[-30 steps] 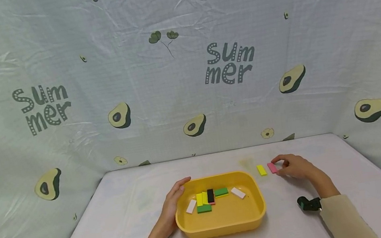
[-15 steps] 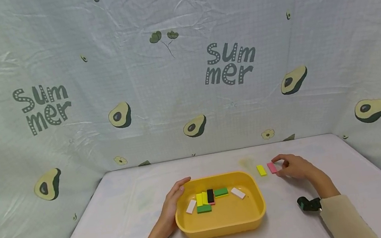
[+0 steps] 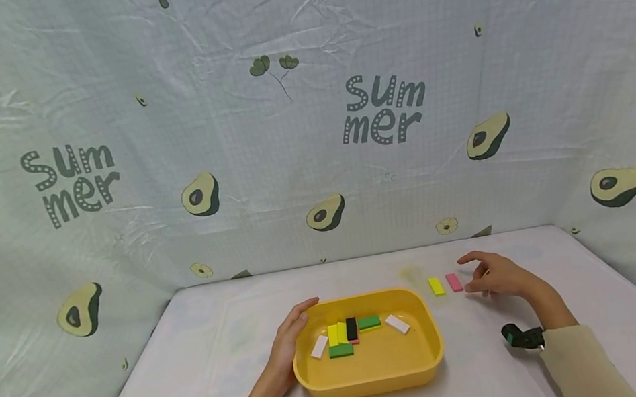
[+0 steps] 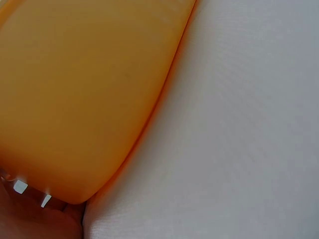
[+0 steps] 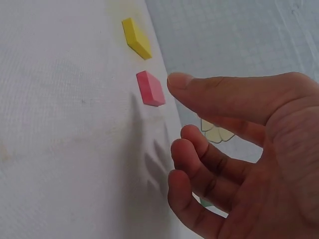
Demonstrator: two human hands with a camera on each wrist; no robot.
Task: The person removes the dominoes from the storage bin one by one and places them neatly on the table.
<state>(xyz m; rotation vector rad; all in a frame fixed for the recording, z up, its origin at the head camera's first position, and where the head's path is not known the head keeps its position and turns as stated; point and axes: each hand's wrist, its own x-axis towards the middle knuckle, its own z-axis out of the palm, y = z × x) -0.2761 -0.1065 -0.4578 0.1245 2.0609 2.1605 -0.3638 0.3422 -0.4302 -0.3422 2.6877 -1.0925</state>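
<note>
In the head view, a yellow plastic tray (image 3: 379, 370) stands on the table. My left hand (image 3: 286, 345) rests along its left side, with fairly straight fingers reaching over the far left corner. The left wrist view shows the tray's wall (image 4: 84, 99) filling much of the picture, with part of that hand (image 4: 35, 214) against it. My right hand (image 3: 503, 277) hovers just right of a pink domino-like block (image 3: 454, 282), apart from it and holding nothing. Its thumb is extended and the other fingers are loosely bent in the right wrist view. A yellow block (image 5: 136, 39) lies beside the pink one.
Inside the tray lie several blocks, among them a black block (image 3: 351, 328), a green block (image 3: 341, 350) and white blocks, one of them a white block (image 3: 397, 323) at the right. The white-covered table (image 3: 221, 334) ends at a printed backdrop (image 3: 260, 132).
My right hand has let go of the pink block, spread its fingers and drawn slightly to the right. The pink block stays beside the yellow one. The left hand and tray have not visibly moved.
</note>
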